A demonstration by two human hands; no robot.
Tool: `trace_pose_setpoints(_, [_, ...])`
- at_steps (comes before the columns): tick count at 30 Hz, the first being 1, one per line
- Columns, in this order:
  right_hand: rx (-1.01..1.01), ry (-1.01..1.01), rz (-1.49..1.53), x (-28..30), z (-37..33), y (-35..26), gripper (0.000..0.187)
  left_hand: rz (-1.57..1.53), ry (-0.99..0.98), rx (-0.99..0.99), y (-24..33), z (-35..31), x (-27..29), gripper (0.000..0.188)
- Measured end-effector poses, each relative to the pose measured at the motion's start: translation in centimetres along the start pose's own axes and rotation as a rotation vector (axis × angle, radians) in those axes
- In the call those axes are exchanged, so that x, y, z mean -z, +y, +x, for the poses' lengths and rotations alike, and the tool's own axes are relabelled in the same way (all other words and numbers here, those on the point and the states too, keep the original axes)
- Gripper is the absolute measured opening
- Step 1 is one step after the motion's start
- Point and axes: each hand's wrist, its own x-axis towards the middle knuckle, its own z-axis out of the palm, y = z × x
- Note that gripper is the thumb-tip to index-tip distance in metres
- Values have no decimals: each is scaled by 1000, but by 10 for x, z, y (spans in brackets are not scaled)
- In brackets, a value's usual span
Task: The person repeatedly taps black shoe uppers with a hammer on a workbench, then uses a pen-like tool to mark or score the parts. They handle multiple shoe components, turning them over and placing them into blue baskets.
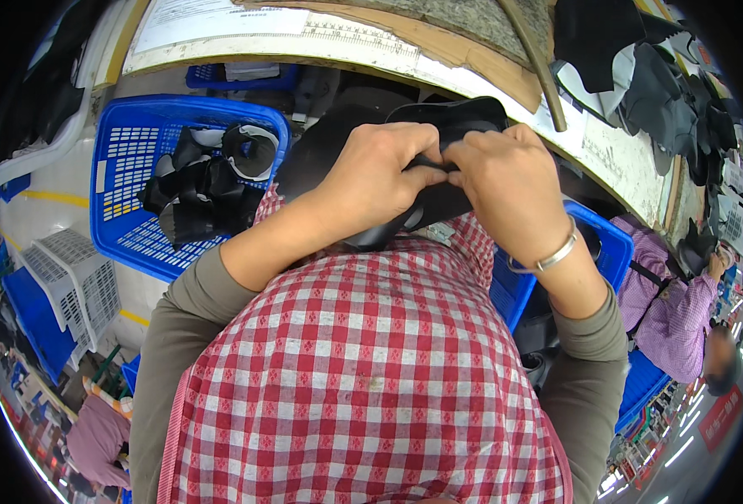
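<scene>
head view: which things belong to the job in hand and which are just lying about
Likely the job:
- black piece, pinched by left hand and right hand
- perhaps the black pieces in the blue basket

Seemingly just lying about:
- white crate
- paper sheet
- brown strip

The black piece (455, 112) looks smooth — the apron (371, 361), matt cloth.

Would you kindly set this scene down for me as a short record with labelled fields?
Left hand: pinching a black piece
Right hand: pinching the same piece, close beside the left
Right wrist: silver-coloured bracelet
Clothing: red-and-white checked apron
Left side: blue basket holding black and pale pieces
Right side: another blue basket, partly hidden by the right arm
Beyond the hands: worktable
Far right: co-worker in a purple top
</scene>
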Motion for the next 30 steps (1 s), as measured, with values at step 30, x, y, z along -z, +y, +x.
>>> trace_pose_setpoints(30, [48,504,64,-33,-74,-35,29,259,-132,-967,21,-30,17,13])
